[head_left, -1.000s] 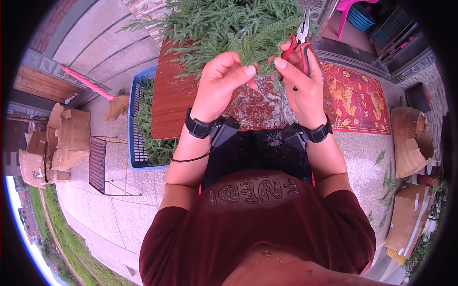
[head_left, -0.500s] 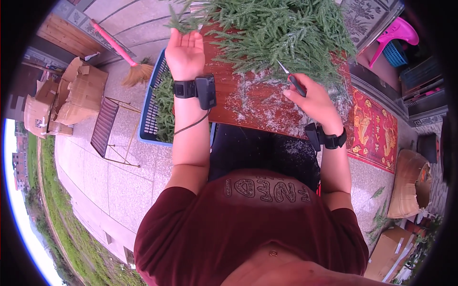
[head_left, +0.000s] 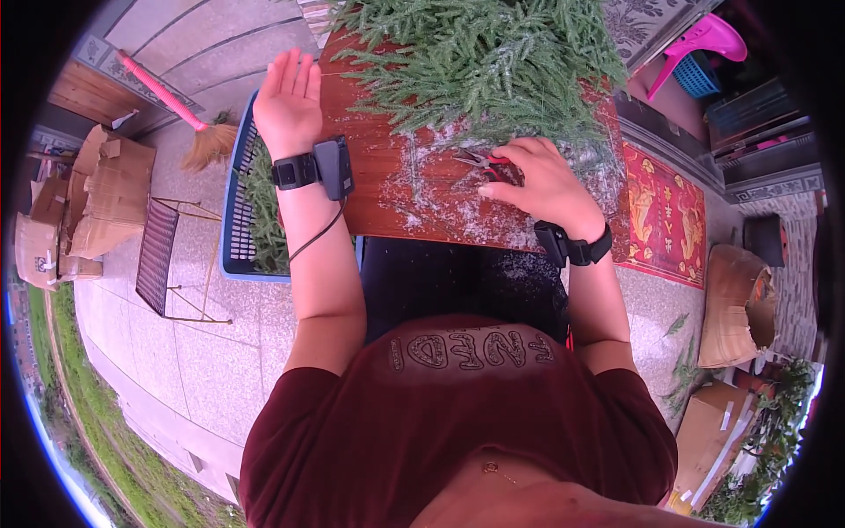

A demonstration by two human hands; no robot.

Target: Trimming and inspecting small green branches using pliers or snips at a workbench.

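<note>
On the reddish-brown tabletop (head_left: 374, 180), the right hand (head_left: 547, 180) curls loosely over red-handled pliers (head_left: 488, 165), its grip too hidden to judge; the left hand (head_left: 289, 106), empty, fingers outstretched, is near the blue plastic basket (head_left: 236, 233); beyond, needle-leaved green branches (head_left: 493, 62) lie heaped.

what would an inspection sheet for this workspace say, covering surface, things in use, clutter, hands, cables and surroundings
Surface: brown table, strewn with white flecks
Things in use: pile of green sprigs on the table; red-handled pliers in front of it; blue basket holding more greenery, at the table's left
Clutter: torn cardboard boxes and loose sprigs on the floor
Left hand: open, palm up, empty
Right hand: at the pliers' handles; firmness of grip unclear
Cables: black cable from the left wrist device, along the forearm
Surroundings: broom, red patterned mat
</note>
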